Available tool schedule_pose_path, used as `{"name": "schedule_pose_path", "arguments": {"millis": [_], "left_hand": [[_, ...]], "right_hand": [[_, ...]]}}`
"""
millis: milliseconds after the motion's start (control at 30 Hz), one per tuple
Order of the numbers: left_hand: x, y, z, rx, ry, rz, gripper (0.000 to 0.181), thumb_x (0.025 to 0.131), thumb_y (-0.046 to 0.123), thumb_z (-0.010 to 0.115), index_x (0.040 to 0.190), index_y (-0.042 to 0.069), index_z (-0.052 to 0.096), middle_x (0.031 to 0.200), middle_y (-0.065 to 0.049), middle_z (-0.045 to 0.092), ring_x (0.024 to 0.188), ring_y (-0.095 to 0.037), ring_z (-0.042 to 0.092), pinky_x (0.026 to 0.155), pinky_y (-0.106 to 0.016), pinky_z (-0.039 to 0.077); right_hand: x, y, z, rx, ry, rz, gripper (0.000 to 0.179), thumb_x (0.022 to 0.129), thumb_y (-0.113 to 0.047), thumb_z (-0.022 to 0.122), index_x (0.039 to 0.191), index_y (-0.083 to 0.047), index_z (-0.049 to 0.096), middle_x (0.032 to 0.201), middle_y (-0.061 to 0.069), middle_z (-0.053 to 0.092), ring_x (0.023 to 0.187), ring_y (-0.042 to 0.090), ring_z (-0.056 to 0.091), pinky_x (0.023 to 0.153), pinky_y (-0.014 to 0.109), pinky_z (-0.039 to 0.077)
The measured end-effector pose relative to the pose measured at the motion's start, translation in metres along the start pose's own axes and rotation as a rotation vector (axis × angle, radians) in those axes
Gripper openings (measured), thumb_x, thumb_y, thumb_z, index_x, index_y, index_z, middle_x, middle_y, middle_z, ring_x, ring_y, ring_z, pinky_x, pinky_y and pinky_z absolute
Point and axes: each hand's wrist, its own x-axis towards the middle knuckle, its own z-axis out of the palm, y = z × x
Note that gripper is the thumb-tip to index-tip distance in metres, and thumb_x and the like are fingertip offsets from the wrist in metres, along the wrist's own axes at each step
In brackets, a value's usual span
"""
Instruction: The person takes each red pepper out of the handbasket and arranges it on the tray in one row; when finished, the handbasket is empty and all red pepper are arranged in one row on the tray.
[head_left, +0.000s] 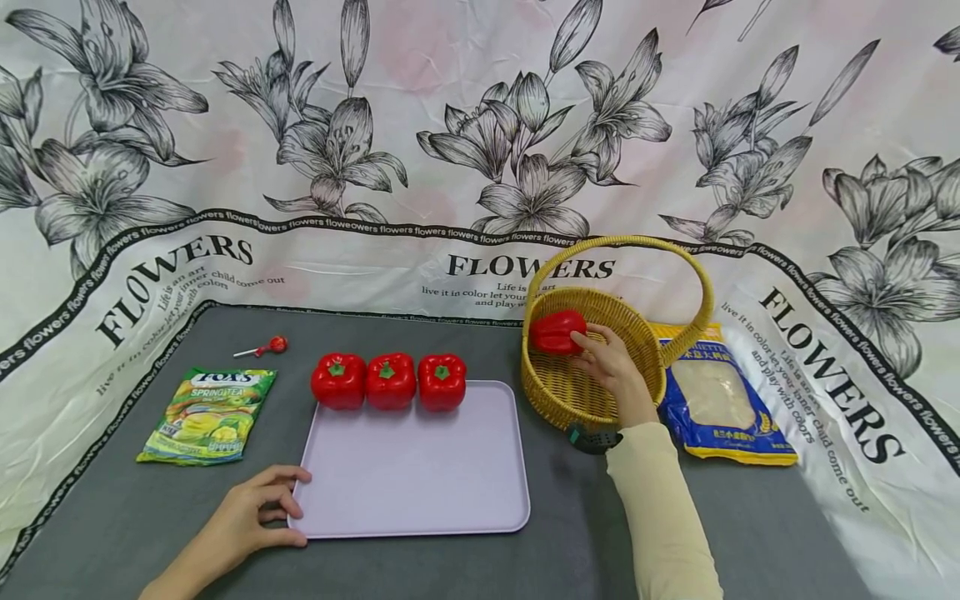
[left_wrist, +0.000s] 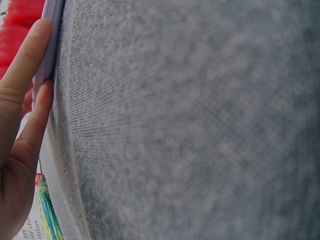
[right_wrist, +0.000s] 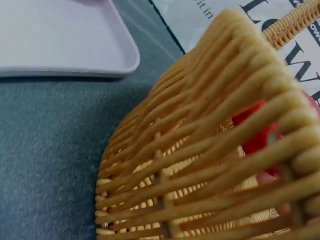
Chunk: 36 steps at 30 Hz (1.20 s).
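My right hand (head_left: 613, 365) holds a red bell pepper (head_left: 553, 332) inside the yellow wicker basket (head_left: 651, 367), near the basket's left side. From the right wrist, the woven wall (right_wrist: 195, 135) hides most of the hand, and red shows through the gaps. At the left, my left hand (head_left: 243, 518) grips the edge of the pale lilac tray (head_left: 416, 479) near its front corner; the left wrist view has the thumb and a finger against that rim. Three more red bell peppers (head_left: 390, 381) stand in a row along the tray's back edge, stems up.
A green candy bag (head_left: 212, 415) and a red wrapped lollipop (head_left: 276, 344) lie left of the tray. Behind and right of the basket is a blue and yellow packet (head_left: 738, 433). A flower-printed cloth (head_left: 420, 275) hangs behind the grey tabletop (head_left: 570, 533).
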Motion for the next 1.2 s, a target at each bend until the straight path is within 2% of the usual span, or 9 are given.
{"name": "schedule_pose_path", "arguments": {"millis": [67, 167, 300, 367, 433, 600, 767, 933, 1200], "left_hand": [[0.000, -0.001, 0.000, -0.003, 0.005, 0.005, 0.028, 0.062, 0.023, 0.089, 0.075, 0.019, 0.064, 0.112, -0.014, 0.057, 0.094, -0.001, 0.052, 0.072, -0.023, 0.057], [-0.001, -0.002, 0.000, 0.000, 0.006, 0.011, 0.028, 0.062, 0.023, 0.089, 0.075, 0.019, 0.064, 0.112, -0.014, 0.056, 0.094, -0.001, 0.052, 0.071, -0.022, 0.056], [-0.003, -0.004, 0.001, 0.004, 0.026, 0.030, 0.029, 0.061, 0.021, 0.089, 0.075, 0.020, 0.064, 0.112, -0.013, 0.057, 0.093, -0.001, 0.052, 0.070, -0.019, 0.056], [-0.003, -0.004, 0.001, 0.001, 0.039, 0.038, 0.029, 0.060, 0.020, 0.089, 0.075, 0.019, 0.064, 0.111, -0.012, 0.057, 0.093, -0.001, 0.052, 0.070, -0.018, 0.055], [-0.004, -0.004, 0.002, -0.002, 0.042, 0.038, 0.029, 0.060, 0.020, 0.089, 0.075, 0.020, 0.064, 0.112, -0.012, 0.057, 0.094, 0.000, 0.052, 0.070, -0.017, 0.055], [-0.003, -0.003, 0.003, -0.001, 0.029, 0.032, 0.028, 0.062, 0.023, 0.088, 0.076, 0.019, 0.064, 0.112, -0.012, 0.057, 0.094, 0.000, 0.052, 0.070, -0.017, 0.055], [-0.002, -0.003, 0.002, 0.006, 0.025, 0.033, 0.028, 0.062, 0.023, 0.089, 0.075, 0.019, 0.064, 0.112, -0.013, 0.057, 0.093, -0.002, 0.052, 0.070, -0.019, 0.056], [-0.001, -0.003, 0.001, -0.004, 0.019, 0.038, 0.028, 0.062, 0.023, 0.089, 0.075, 0.019, 0.064, 0.111, -0.013, 0.057, 0.092, -0.002, 0.053, 0.070, -0.021, 0.056], [-0.002, -0.001, 0.001, 0.002, 0.019, 0.037, 0.028, 0.062, 0.023, 0.089, 0.075, 0.019, 0.064, 0.111, -0.013, 0.057, 0.092, -0.001, 0.052, 0.070, -0.020, 0.056]], "right_hand": [[0.001, 0.002, 0.000, -0.050, 0.018, -0.066, 0.044, 0.095, -0.012, 0.060, 0.132, -0.008, 0.036, 0.122, 0.009, 0.046, 0.093, 0.014, 0.061, 0.106, 0.048, 0.036], [0.004, 0.007, 0.000, -0.173, 0.052, -0.178, 0.044, 0.093, -0.011, 0.063, 0.132, -0.003, 0.044, 0.128, 0.011, 0.046, 0.090, 0.008, 0.059, 0.099, 0.040, 0.046], [0.005, 0.009, 0.005, -0.385, 0.034, -0.339, 0.035, 0.093, -0.007, 0.063, 0.124, 0.007, 0.055, 0.136, 0.018, 0.049, 0.107, 0.018, 0.057, 0.085, 0.023, 0.051], [0.004, 0.008, 0.008, -0.451, 0.013, -0.403, 0.030, 0.093, -0.005, 0.063, 0.119, 0.009, 0.057, 0.136, 0.020, 0.050, 0.116, 0.027, 0.053, 0.085, 0.024, 0.050], [0.004, 0.006, 0.012, -0.492, 0.006, -0.434, 0.033, 0.092, -0.004, 0.063, 0.121, 0.008, 0.055, 0.136, 0.021, 0.049, 0.123, 0.033, 0.048, 0.091, 0.031, 0.049], [0.002, 0.003, 0.013, -0.487, 0.000, -0.352, 0.053, 0.092, -0.007, 0.064, 0.140, 0.000, 0.043, 0.141, 0.023, 0.043, 0.127, 0.037, 0.042, 0.103, 0.048, 0.041], [0.003, 0.004, 0.008, -0.436, -0.074, -0.282, 0.056, 0.095, -0.013, 0.061, 0.143, 0.002, 0.037, 0.146, 0.022, 0.038, 0.133, 0.035, 0.038, 0.109, 0.047, 0.035], [0.007, 0.012, -0.001, -0.405, -0.106, -0.238, 0.063, 0.092, -0.018, 0.066, 0.145, -0.003, 0.036, 0.148, 0.018, 0.035, 0.133, 0.035, 0.037, 0.107, 0.048, 0.037], [0.006, 0.015, -0.008, -0.435, -0.156, -0.256, 0.062, 0.088, -0.014, 0.071, 0.142, -0.004, 0.043, 0.146, 0.018, 0.041, 0.135, 0.032, 0.036, 0.107, 0.047, 0.036]]}}
